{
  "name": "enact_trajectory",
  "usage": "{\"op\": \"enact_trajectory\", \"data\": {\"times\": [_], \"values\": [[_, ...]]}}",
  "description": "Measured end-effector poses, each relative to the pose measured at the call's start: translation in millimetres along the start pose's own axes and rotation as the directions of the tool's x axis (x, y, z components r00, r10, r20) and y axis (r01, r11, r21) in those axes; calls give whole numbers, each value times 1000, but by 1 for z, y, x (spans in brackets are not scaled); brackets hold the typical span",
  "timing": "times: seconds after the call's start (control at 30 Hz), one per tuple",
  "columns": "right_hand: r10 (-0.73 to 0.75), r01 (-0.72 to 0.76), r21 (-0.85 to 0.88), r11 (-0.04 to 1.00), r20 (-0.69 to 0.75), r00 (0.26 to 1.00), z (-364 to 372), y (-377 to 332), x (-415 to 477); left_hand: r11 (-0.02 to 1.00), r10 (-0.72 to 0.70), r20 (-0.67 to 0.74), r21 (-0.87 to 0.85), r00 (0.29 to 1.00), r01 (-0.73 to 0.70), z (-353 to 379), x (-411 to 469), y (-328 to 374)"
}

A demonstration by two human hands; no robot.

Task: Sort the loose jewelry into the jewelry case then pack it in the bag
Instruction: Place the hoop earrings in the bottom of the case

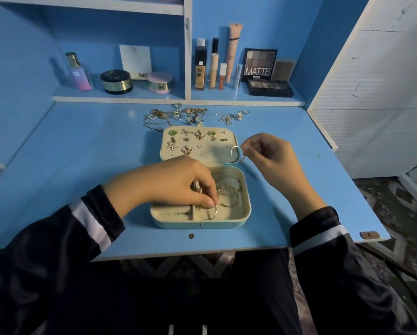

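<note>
While our left hand (176, 182) pinches a gold hoop (208, 211) low inside the open jewelry case (247, 204) on the tabletop (81, 153), our right hand (268, 153) holds a second hoop (236, 152) between curled fingers (247, 148) over the right edge of the lid (217, 153).

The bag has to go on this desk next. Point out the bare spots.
Bare desk left of the jewelry case, and a narrower strip right of it beyond the right hand. Crowded: loose jewelry behind the case, hoops under the left hand inside.
</note>
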State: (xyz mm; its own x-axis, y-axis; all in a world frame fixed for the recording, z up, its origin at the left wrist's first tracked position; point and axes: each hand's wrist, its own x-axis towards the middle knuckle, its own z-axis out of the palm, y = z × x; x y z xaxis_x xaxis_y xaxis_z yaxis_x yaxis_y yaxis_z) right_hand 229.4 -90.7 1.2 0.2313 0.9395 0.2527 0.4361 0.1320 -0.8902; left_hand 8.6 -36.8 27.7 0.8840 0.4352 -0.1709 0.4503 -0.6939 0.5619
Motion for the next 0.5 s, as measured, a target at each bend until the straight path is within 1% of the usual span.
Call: {"op": "enact_trajectory", "data": {"times": [0.1,0.23,0.4,0.5], "values": [[-5,5,3,1000,8,1000,0,0,1,1000,18,-3,17,1000,-18,0,-1,-2],[-8,8,13,1000,18,1000,0,-2,1,1000,12,-40,0,999,-12,2,-2,-2],[-19,19,10,1000,35,999,1,-4,-1,998,5,-115,-54,993,-12,6,-5,-4],[-12,11,8,1000,44,999,0,-5,-2,991,-20,-186,-132,982,-4,8,-7,-7]]}}
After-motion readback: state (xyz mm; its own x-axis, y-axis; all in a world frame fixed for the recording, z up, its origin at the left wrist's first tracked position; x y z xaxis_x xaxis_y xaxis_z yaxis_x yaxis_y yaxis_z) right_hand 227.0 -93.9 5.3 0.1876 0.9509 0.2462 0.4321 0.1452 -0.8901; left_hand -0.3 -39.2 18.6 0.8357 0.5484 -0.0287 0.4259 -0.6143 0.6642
